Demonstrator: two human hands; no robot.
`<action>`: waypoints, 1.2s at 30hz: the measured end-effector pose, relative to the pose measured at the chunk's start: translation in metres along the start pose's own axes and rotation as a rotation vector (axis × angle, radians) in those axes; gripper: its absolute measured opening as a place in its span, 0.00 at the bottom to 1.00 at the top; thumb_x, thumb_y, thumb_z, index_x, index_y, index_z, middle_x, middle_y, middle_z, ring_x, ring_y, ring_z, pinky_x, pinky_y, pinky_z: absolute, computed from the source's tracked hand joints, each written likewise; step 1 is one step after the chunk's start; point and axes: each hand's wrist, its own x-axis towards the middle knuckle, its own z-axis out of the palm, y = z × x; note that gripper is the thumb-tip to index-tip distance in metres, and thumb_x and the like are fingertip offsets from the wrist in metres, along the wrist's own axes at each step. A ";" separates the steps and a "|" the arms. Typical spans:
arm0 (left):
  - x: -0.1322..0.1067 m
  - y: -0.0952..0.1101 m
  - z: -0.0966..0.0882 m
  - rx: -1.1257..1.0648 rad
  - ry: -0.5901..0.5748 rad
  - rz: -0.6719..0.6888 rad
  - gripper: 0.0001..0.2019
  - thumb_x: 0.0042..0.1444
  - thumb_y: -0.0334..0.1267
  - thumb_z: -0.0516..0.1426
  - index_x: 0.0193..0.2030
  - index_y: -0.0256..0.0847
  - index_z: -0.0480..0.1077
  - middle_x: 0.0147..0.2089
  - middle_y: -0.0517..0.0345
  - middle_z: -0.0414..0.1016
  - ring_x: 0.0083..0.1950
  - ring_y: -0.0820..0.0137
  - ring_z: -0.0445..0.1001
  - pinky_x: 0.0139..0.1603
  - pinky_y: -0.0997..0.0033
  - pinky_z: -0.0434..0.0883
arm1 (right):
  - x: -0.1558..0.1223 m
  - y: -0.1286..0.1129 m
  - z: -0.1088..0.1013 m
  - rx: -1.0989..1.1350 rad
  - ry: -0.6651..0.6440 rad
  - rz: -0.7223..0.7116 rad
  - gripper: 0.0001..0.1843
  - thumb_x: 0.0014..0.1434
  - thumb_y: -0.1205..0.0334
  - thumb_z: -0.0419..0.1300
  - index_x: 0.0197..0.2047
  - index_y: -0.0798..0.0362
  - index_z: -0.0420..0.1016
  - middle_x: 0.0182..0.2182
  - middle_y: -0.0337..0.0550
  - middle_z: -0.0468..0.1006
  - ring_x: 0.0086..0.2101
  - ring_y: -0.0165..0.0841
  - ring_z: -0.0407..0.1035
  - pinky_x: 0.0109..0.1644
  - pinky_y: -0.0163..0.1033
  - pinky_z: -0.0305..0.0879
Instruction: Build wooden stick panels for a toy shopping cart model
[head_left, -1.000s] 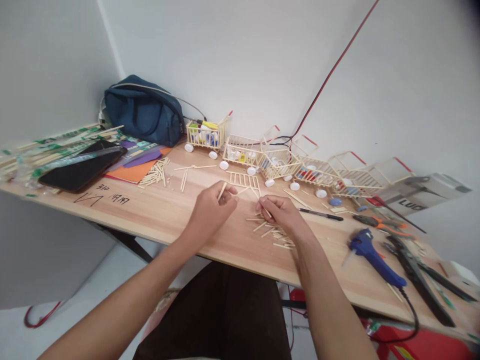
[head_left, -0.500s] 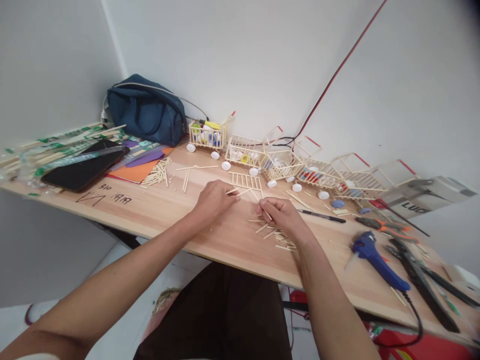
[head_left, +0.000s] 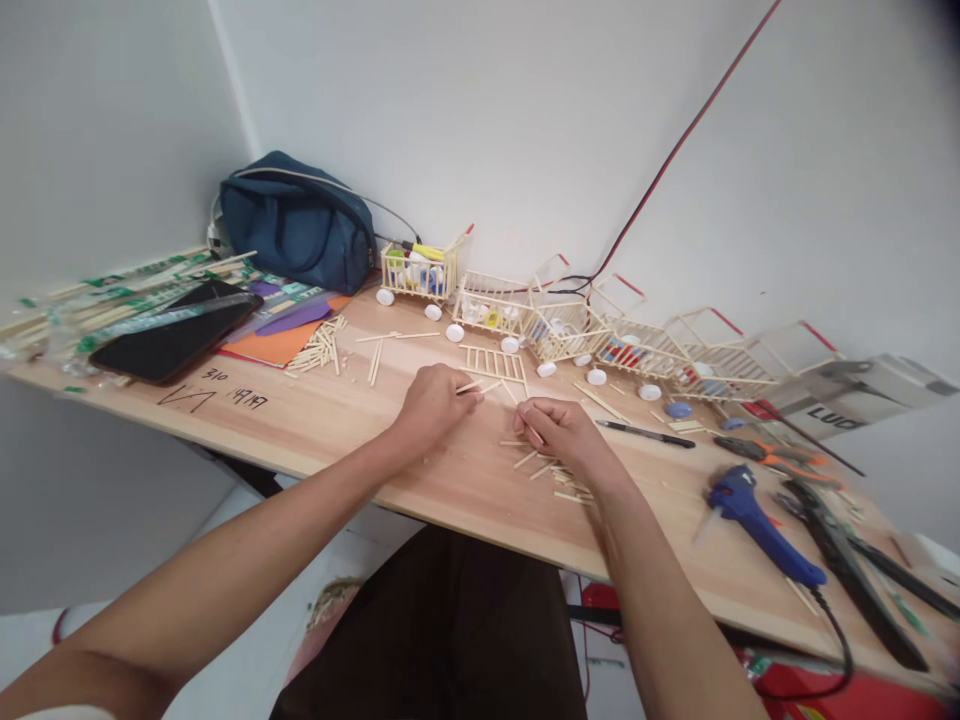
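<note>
My left hand point(head_left: 436, 408) pinches a thin wooden stick point(head_left: 491, 386) above the middle of the table. A second stick point(head_left: 510, 392) is pinched in my right hand point(head_left: 559, 430). The tips of the two sticks come together between my hands; whether they are glued there I cannot tell. Just behind them lies a flat ladder-shaped stick frame point(head_left: 493, 362). Short cut sticks point(head_left: 571, 485) are scattered beside and below my right hand.
Several miniature stick carts point(head_left: 491, 302) with white wheels line the wall. A blue bag point(head_left: 296, 225), a dark tablet point(head_left: 172, 335) and a stick pile point(head_left: 319, 348) are left. A pen point(head_left: 645, 433), blue glue gun point(head_left: 765, 530), orange-handled pliers point(head_left: 772, 455) and black cutters point(head_left: 847, 570) lie right.
Both hands keep their hold on the sticks with the tips together. The whole view has shifted slightly; nothing on the table has visibly moved.
</note>
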 end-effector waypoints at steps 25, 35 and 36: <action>-0.002 0.001 -0.001 0.035 0.021 0.008 0.16 0.51 0.37 0.54 0.16 0.38 0.54 0.18 0.65 0.48 0.24 0.76 0.53 0.27 0.71 0.46 | -0.001 -0.002 0.000 -0.052 0.008 0.005 0.20 0.61 0.48 0.53 0.27 0.54 0.71 0.14 0.30 0.59 0.18 0.24 0.50 0.24 0.33 0.45; -0.002 0.002 -0.002 0.025 0.022 0.024 0.18 0.51 0.37 0.54 0.16 0.39 0.51 0.18 0.65 0.46 0.24 0.76 0.50 0.27 0.70 0.46 | -0.001 -0.004 0.001 -0.054 0.007 0.012 0.20 0.60 0.47 0.53 0.27 0.54 0.71 0.14 0.30 0.58 0.17 0.25 0.49 0.23 0.33 0.45; -0.003 0.002 -0.002 0.025 0.024 0.025 0.18 0.51 0.37 0.54 0.16 0.39 0.51 0.18 0.65 0.46 0.24 0.76 0.50 0.28 0.70 0.45 | -0.001 -0.004 0.001 -0.055 0.007 0.010 0.20 0.60 0.47 0.53 0.27 0.54 0.71 0.14 0.30 0.59 0.17 0.25 0.49 0.23 0.33 0.45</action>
